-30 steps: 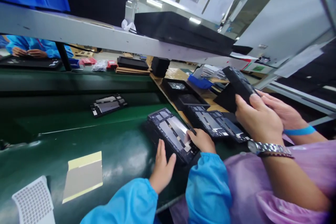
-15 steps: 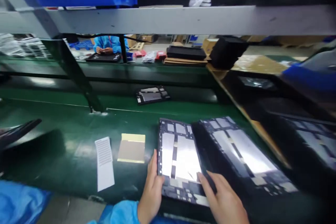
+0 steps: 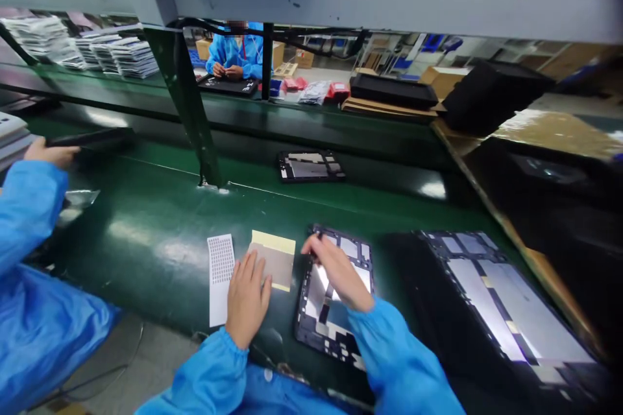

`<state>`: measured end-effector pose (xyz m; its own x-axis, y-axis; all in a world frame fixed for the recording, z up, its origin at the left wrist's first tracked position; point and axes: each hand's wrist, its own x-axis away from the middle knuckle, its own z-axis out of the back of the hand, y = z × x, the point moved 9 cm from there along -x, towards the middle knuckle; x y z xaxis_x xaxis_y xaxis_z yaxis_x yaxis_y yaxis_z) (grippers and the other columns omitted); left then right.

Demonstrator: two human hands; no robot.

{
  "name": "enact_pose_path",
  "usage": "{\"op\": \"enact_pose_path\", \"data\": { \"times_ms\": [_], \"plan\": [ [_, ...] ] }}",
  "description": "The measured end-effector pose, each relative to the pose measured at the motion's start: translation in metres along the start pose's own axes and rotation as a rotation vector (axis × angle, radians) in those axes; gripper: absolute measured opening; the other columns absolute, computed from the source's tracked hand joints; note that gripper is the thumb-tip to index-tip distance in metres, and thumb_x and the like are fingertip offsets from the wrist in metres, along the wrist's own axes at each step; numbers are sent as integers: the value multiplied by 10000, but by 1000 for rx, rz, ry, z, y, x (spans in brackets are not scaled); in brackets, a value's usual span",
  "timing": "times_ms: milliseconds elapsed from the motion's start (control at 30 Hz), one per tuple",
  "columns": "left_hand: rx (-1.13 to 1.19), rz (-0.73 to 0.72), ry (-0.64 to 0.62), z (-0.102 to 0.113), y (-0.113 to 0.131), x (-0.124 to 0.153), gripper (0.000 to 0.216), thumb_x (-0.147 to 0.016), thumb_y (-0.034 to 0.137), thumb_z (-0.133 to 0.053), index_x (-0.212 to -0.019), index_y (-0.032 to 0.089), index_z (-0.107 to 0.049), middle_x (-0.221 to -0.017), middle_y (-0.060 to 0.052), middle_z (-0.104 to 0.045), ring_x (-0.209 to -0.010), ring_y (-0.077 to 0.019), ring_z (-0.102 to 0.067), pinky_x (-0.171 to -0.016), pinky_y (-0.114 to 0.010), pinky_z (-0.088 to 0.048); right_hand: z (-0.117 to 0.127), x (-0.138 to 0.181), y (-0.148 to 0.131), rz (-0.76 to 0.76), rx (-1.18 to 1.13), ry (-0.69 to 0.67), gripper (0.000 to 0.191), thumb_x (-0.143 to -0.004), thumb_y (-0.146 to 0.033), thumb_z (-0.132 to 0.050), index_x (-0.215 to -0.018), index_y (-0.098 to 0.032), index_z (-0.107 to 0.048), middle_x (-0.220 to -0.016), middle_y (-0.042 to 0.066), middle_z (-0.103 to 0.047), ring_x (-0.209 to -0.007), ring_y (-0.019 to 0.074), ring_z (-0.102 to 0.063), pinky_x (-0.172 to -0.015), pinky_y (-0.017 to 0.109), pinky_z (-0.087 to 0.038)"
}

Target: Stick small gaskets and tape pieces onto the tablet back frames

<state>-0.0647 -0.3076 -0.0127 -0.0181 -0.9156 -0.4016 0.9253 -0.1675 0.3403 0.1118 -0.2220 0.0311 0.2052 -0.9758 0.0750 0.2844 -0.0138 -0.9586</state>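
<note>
A black tablet frame (image 3: 335, 311) with shiny metal panels lies on the green conveyor belt (image 3: 146, 227) in front of me. My right hand (image 3: 338, 272) rests on its upper left part, fingers curled together in a pinch at the frame's top edge. My left hand (image 3: 247, 298) lies flat and open on the belt, fingertips touching a tan sheet with a yellow strip (image 3: 275, 259). A white perforated sheet (image 3: 220, 275) lies just left of that hand. Both arms wear blue sleeves.
A second frame (image 3: 506, 298) lies on a dark tray at the right. Another frame (image 3: 310, 165) sits farther up the belt. A co-worker's blue sleeve and hand (image 3: 48, 155) hold a dark flat part at the left. A green post (image 3: 187, 97) stands mid-belt. A person works across the line.
My left hand left the frame's left edge and now lies flat by the tan sheet. My right hand moved from the frame's lower right to its upper left. The view swung left.
</note>
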Motion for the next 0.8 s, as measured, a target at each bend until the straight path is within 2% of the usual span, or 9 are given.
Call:
{"op": "enact_pose_path", "data": {
  "times_ms": [33,133,233,433,800],
  "plan": [
    [-30,-10,-8,-3,-3,1,375,-984,240,-489,-1336,145,-575,-1463,-174,-544,-1367,-342,-504,-1089,-551,-458,-20,-18,6,-48,-72,-66,501,-888,-660,-542,-778,-186,-658,-707,17,-626,-609,141,-577,-589,265,-517],
    [-78,-12,-13,-9,-3,4,359,-968,231,-504,-1298,126,-598,-1445,-176,-561,-1345,-340,-522,-1076,-525,-470,-65,-58,26,-132,-275,-182,458,-740,-621,-743,-779,-173,-657,-649,-1,-647,-580,132,-621,-601,262,-551],
    [-95,4,-23,-9,0,4,348,-952,219,-512,-1272,123,-611,-1458,-164,-552,-1336,-344,-523,-1071,-523,-468,-85,-76,46,-173,-322,-202,439,-633,-540,-850,-773,-170,-660,-630,-7,-662,-591,135,-658,-631,269,-580],
    [-75,16,-45,-6,2,0,355,-946,210,-509,-1275,118,-610,-1474,-157,-539,-1343,-342,-509,-1077,-514,-457,-90,-82,63,-194,-347,-197,450,-590,-517,-875,-794,-175,-664,-663,-16,-678,-624,134,-685,-665,273,-606],
    [-12,44,-70,-9,-1,0,359,-953,227,-499,-1287,152,-605,-1484,-155,-529,-1352,-357,-497,-1076,-552,-439,-97,-83,56,-156,-352,-211,429,-615,-514,-862,-764,-168,-657,-634,-18,-673,-591,128,-664,-626,264,-583]
  ]
}}
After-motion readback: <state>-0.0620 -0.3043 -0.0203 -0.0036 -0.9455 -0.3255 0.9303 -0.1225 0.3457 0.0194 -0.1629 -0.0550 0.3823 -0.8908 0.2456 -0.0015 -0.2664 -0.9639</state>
